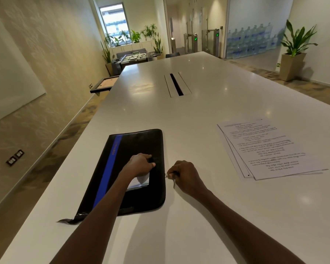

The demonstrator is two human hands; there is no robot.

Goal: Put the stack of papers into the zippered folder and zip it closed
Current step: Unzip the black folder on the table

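Papers [271, 147] are seen lying on the table [198, 92], well apart from the folder [130, 168] & to its right, so none are loaded yet. Folder is laid flat near the table's near-left edge. It is pressed down by the left hand [141, 164], fingers curled on the cover. The zip pull [166, 175] at the folder's right edge is pinched by the right hand [185, 176]. Unzipping is judged to be underway; how far open the zip is can't be told. Left to do: open up, papers in, zip shut.
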